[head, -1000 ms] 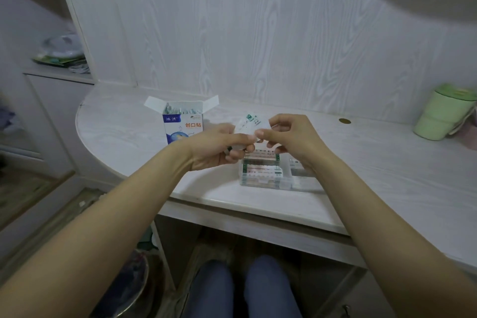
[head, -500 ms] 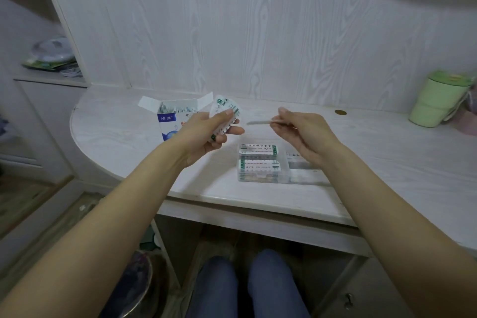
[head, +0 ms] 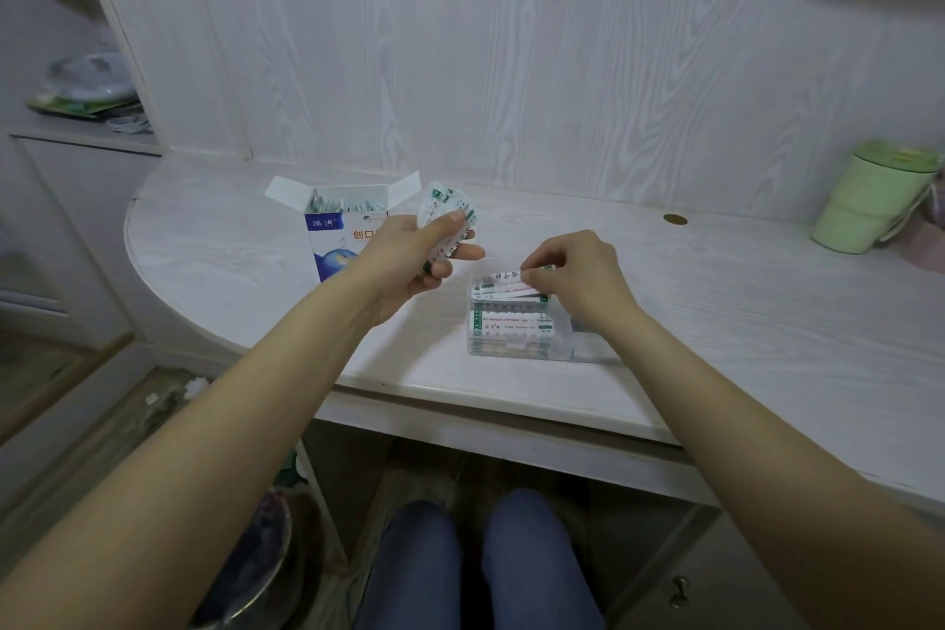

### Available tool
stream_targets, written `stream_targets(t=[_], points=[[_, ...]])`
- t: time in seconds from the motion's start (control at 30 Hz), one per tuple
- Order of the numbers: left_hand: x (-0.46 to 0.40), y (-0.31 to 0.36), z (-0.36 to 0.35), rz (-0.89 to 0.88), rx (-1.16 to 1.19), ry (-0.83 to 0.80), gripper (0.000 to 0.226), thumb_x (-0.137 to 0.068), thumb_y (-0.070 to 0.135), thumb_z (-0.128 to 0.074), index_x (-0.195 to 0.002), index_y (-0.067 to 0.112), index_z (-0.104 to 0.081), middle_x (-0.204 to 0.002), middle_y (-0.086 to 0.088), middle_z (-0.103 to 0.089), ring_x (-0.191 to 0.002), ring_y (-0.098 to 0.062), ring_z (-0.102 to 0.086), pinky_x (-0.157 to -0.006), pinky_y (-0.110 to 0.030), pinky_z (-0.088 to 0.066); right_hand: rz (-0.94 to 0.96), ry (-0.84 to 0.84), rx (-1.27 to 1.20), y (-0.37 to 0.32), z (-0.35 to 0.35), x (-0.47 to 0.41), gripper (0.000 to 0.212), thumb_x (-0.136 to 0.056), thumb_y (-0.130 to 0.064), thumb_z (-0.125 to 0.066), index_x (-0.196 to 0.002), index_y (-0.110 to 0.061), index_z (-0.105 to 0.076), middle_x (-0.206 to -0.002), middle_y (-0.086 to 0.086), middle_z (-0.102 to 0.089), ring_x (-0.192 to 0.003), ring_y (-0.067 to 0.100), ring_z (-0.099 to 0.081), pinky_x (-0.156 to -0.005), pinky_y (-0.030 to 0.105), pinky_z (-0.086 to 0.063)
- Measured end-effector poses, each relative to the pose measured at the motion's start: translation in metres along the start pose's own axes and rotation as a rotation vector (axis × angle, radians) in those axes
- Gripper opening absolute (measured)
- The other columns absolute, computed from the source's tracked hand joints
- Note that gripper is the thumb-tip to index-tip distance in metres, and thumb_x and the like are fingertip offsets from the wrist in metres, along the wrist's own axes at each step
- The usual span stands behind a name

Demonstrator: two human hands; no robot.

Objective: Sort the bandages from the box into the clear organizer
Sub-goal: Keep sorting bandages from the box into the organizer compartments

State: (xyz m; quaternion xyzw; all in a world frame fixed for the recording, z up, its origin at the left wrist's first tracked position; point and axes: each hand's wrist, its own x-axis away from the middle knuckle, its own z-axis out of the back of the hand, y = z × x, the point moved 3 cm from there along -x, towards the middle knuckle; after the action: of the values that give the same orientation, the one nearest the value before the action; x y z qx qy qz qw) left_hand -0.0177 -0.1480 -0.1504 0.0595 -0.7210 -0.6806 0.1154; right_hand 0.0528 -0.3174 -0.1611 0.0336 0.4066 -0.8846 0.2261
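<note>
I take the clear organizer [head: 516,330] near the front edge of the desk [head: 741,302] as my landmark: behind it and to its left stands the open box [head: 335,230], flaps up so more bandages can be drawn out. My left hand [head: 409,261], between box and organizer, curls thumb and fingers round a fanned stack of bandages [head: 446,220], held as a reserve. My right hand [head: 578,276], over the organizer's far compartment, pinches a single bandage [head: 503,284] flat onto the pile there, presumably to seat it.
</note>
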Motion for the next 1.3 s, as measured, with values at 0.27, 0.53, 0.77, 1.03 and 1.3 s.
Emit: stream_targets(t=[0.27, 0.53, 0.77, 1.03, 1.3], points=[[-0.005, -0.006, -0.006, -0.053, -0.184, 0.0, 0.018, -0.097, 0.032, -0.051, -0.094, 0.015, -0.057, -0.096, -0.01, -0.073, -0.044, -0.007, -0.041, -0.055, -0.02, -0.039, 0.05, -0.022, 0.213, -0.001, -0.012, -0.004, 0.005, -0.085, -0.014, -0.068, -0.083, -0.012, -0.073, -0.076, -0.002, -0.063, -0.076, 0.013, -0.058, -0.069, 0.026, -0.046], [-0.013, -0.014, -0.006, -0.061, -0.337, -0.001, 0.014, -0.096, 0.03, -0.053, -0.091, 0.017, -0.054, -0.092, -0.011, -0.073, -0.041, -0.006, -0.045, -0.045, -0.017, -0.038, 0.068, -0.035, 0.296, -0.002, -0.014, -0.004, 0.006, -0.085, -0.016, -0.068, -0.086, -0.012, -0.072, -0.08, -0.002, -0.062, -0.083, 0.016, -0.059, -0.074, 0.031, -0.049], [-0.011, -0.016, -0.007, -0.016, -0.384, -0.03, 0.012, -0.096, 0.03, -0.053, -0.094, 0.018, -0.055, -0.086, -0.008, -0.073, -0.046, -0.009, -0.047, -0.045, -0.017, -0.039, 0.066, -0.114, 0.267, 0.001, -0.014, -0.006, 0.007, -0.087, -0.014, -0.066, -0.088, -0.012, -0.073, -0.088, 0.003, -0.07, -0.08, 0.014, -0.061, -0.077, 0.031, -0.052], [-0.013, -0.008, -0.009, -0.068, -0.414, 0.006, 0.02, -0.096, 0.031, -0.053, -0.099, 0.012, -0.056, -0.085, -0.005, -0.072, -0.042, -0.006, -0.047, -0.048, -0.019, -0.04, 0.048, -0.212, 0.174, -0.002, -0.009, -0.007, 0.017, -0.084, -0.015, -0.071, -0.099, -0.01, -0.074, -0.093, 0.002, -0.071, -0.087, 0.013, -0.064, -0.075, 0.019, -0.045], [-0.02, -0.011, -0.016, -0.092, -0.583, -0.014, 0.029, -0.094, 0.034, -0.054, -0.108, 0.009, -0.057, -0.095, -0.005, -0.071, -0.048, -0.009, -0.051, -0.049, -0.019, -0.04, 0.029, -0.287, 0.215, -0.007, -0.006, -0.009, 0.015, -0.084, -0.012, -0.07, -0.099, -0.012, -0.074, -0.088, 0.0, -0.067, -0.085, 0.012, -0.06, -0.074, 0.019, -0.041]])
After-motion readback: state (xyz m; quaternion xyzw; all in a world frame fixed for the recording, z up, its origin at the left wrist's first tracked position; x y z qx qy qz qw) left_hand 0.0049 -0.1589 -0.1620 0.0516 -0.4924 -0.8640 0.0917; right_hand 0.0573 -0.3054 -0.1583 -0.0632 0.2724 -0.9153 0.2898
